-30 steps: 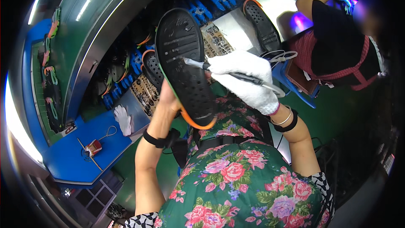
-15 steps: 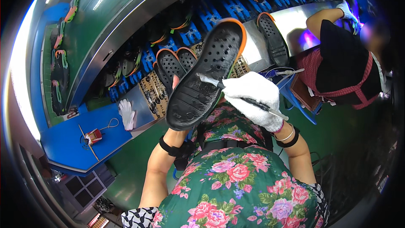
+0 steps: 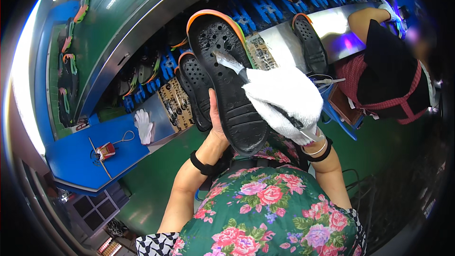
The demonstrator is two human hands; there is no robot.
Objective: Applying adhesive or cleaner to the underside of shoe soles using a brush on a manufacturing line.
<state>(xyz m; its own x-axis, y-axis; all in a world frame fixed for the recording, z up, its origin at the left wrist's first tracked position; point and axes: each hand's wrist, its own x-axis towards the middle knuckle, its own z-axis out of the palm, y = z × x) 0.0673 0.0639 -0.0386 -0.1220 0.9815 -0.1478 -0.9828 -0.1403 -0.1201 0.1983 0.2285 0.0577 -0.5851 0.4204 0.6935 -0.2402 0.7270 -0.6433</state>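
A black shoe sole (image 3: 232,92) with an orange and green rim and rows of holes at its toe end is held up in front of me. My bare left hand (image 3: 216,116) grips it from beneath; the thumb shows at its left edge, the other fingers are hidden. My right hand (image 3: 284,99), in a white knit glove, is closed round a brush (image 3: 231,63). Its pale bristles touch the sole's upper face near the holes, and the handle's end sticks out by my wrist. Wet, glossy patches show on the toe and the heel.
More black soles (image 3: 195,78) lean on a taped cardboard piece (image 3: 175,102); another sole (image 3: 309,42) lies on the metal ledge. A white glove (image 3: 143,125) lies by the blue table (image 3: 71,156). Blue racks (image 3: 268,12) stand behind. A co-worker (image 3: 384,76) works at right.
The sole has turned more upright, its toe swinging left and its heel right. My brush has passed from the sole's middle to the holes near the toe.
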